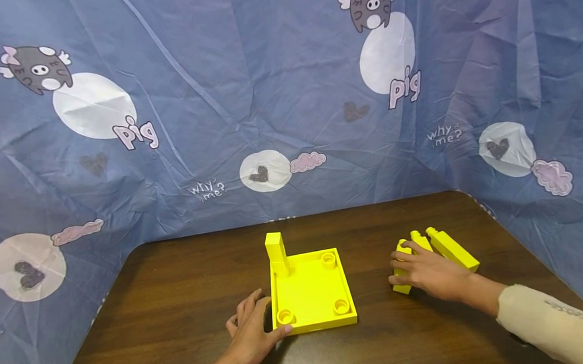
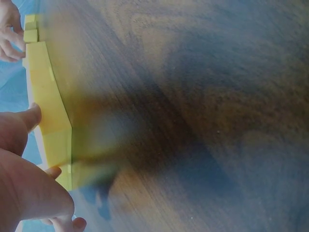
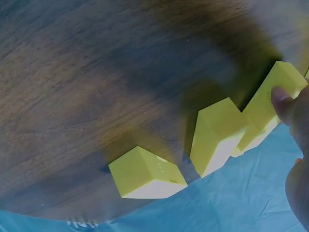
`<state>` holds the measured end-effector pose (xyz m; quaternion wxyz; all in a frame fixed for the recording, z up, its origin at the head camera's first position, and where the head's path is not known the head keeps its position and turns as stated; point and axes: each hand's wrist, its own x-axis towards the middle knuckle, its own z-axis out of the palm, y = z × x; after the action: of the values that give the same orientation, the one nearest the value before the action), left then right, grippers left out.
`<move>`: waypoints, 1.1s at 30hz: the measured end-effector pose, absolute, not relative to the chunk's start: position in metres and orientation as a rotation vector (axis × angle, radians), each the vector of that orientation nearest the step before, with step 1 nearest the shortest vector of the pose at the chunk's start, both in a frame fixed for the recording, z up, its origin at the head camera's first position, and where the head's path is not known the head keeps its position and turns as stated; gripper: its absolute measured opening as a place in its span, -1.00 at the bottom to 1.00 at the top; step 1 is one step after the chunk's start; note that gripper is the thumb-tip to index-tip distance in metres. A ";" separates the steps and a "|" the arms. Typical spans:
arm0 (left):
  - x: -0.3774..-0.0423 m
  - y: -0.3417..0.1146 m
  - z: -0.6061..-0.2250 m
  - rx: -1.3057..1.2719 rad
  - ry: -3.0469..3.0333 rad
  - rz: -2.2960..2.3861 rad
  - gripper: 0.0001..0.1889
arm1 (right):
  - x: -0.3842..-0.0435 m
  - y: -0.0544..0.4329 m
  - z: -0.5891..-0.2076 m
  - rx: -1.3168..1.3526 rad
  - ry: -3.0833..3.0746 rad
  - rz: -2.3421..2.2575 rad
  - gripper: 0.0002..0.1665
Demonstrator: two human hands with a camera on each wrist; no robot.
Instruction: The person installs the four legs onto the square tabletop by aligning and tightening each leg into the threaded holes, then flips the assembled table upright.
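Observation:
A yellow square tabletop [image 1: 313, 291] lies with its raised rim and round corner sockets facing up. One yellow table leg [image 1: 276, 253] stands upright in its far-left corner. My left hand [image 1: 252, 332] holds the near-left corner, thumb on the front wall and fingers along the left side; the left wrist view shows the thumb against the yellow wall [image 2: 50, 92]. To the right, my right hand [image 1: 432, 273] grips a lying table leg [image 1: 402, 286], with the thumb [image 3: 281, 101] on its side. Two more legs, a middle one [image 1: 421, 240] and a right one [image 1: 453, 250], lie beside it, knobbed ends pointing away.
Everything rests on a dark brown wooden table [image 1: 187, 275] with rounded far corners. A blue patterned cloth [image 1: 218, 98] hangs behind the table and along both sides. Bare wood separates the tabletop from the loose legs.

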<state>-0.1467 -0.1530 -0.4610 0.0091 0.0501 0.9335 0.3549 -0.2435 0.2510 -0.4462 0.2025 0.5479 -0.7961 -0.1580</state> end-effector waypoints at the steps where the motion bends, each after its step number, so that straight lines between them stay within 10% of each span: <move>1: -0.146 -0.153 -0.461 0.158 2.917 1.107 -0.36 | -0.244 0.250 -0.446 1.530 -2.214 -0.447 -0.36; 33: -0.145 -0.152 -0.460 0.163 2.920 1.107 -0.32 | -0.251 0.216 -0.403 1.329 -2.376 -0.014 -0.26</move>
<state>-0.1451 -0.1519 -0.4603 0.0074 0.0520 0.9338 0.3539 -0.2513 0.2164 -0.4029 0.2082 0.4774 -0.8536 -0.0050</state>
